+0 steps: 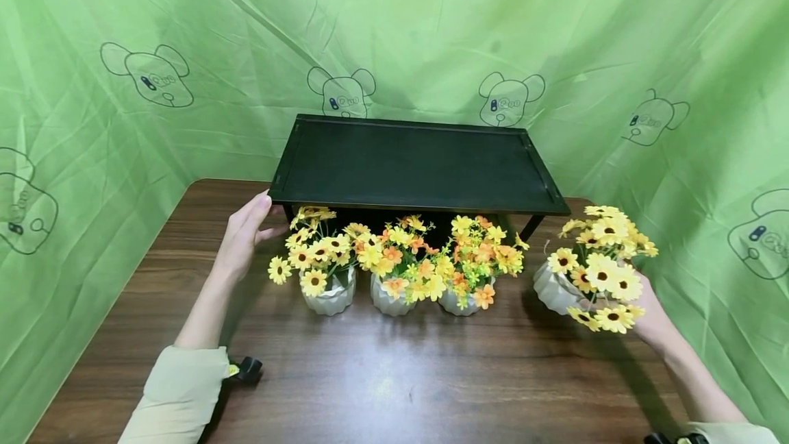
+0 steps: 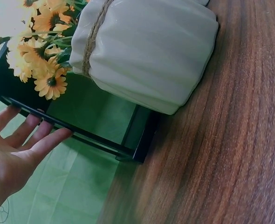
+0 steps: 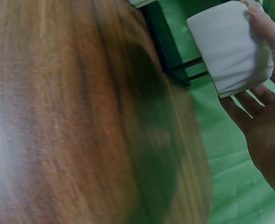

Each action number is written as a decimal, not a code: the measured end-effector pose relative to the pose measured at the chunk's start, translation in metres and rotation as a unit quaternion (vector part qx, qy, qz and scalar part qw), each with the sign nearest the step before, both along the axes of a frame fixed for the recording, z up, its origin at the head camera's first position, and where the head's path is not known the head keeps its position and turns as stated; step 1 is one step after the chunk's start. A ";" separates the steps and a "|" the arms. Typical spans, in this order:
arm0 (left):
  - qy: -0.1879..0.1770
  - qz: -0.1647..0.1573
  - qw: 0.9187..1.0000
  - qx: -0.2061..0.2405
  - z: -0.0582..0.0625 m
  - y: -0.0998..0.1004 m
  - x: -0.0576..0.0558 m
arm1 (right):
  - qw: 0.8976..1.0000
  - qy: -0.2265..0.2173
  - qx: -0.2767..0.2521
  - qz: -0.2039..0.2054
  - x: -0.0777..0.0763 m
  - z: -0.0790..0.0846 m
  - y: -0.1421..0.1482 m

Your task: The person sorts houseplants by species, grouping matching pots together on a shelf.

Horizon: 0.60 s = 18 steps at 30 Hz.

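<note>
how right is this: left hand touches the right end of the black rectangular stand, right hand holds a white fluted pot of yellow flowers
Wrong end: the head view shows the left hand touching the black rectangular stand at its left end. The right hand holds the white fluted pot of yellow flowers.

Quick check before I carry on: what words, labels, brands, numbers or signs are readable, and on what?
No text can be read for certain.
Green backdrop: lettering inside the printed cartoon heads, too small and blurred.
Yellow tag by the left cuff: any marking too small.
Black shelf, white pots: none visible.
</note>
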<state>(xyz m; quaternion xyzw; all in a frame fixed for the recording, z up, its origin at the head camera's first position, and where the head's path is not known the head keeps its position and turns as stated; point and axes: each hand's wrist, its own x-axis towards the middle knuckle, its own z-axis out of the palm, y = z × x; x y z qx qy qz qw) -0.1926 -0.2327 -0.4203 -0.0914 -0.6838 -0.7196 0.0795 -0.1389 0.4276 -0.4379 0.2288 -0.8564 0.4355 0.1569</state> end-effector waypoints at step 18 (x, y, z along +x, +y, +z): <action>0.001 0.000 1.000 0.004 -0.001 0.000 0.001 | 0.995 -0.066 -0.074 0.022 -0.007 0.062 -0.005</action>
